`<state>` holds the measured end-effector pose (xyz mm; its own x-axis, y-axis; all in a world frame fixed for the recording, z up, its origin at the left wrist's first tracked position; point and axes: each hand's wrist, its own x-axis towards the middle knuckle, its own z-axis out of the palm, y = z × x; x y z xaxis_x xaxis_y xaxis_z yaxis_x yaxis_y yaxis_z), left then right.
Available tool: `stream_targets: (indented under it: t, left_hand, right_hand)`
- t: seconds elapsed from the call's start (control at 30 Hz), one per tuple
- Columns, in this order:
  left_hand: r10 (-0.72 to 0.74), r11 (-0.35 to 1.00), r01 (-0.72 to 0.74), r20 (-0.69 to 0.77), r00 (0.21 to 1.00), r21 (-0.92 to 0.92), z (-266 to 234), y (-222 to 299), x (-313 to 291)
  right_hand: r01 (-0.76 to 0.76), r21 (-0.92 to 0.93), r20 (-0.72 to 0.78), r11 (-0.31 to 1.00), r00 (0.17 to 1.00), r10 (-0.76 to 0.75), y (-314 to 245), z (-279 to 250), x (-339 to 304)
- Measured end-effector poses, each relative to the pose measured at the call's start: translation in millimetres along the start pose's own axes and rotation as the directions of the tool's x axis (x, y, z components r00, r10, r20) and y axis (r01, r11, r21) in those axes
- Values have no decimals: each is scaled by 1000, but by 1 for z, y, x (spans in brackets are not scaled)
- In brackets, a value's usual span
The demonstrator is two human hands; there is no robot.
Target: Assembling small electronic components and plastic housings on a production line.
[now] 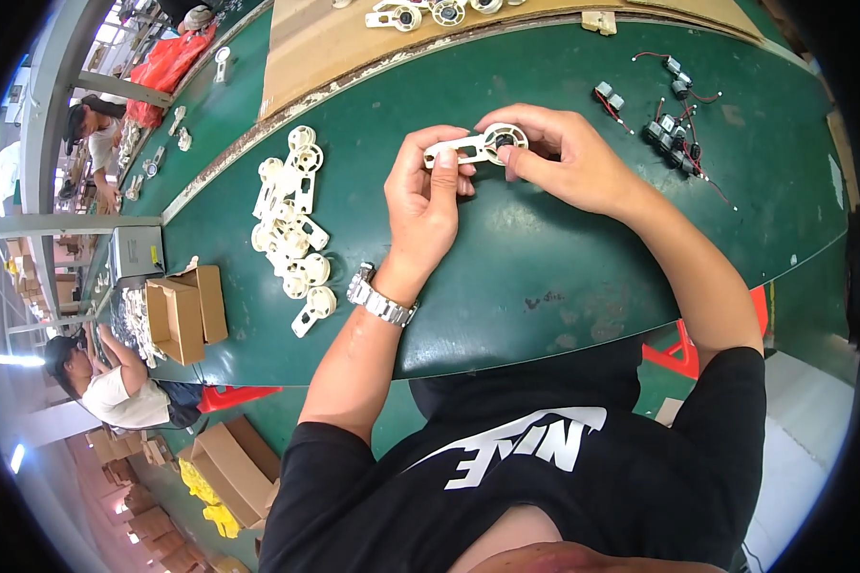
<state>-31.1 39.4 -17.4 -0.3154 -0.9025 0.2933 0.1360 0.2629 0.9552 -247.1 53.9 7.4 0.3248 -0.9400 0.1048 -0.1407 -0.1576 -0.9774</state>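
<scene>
Cream-white plastic bracket [476, 145] with a round ring end is held above the green table [545, 258], the left hand [428, 196] closed around its flat end and the right hand [569, 158] pinching the ring, while similar white parts [291, 224] lie at left and small wired motors [674, 134] at right.

Green desk [506, 277]. Pile of white plastic brackets [291, 224] left of centre. Cluster of small wired motors [674, 134] far right. Open cardboard box [186, 315] at the left edge, grey case [136, 254] just behind it. Cardboard sheet [354, 43] along the far side. Red bag [167, 67] far left. Two co-workers seated left.
</scene>
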Motion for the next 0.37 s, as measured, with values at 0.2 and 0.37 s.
stream_targets:
  t: [0.2,0.37]
  left_hand:
    - [13,1000,-13,-2,1000,27,2,0,-1]
    - [29,980,-42,69,997,196,0,4,-2]
  right_hand:
    - [12,-66,-55,998,998,-16,2,0,1]
    - [-60,-238,-82,969,996,41,-2,0,4]
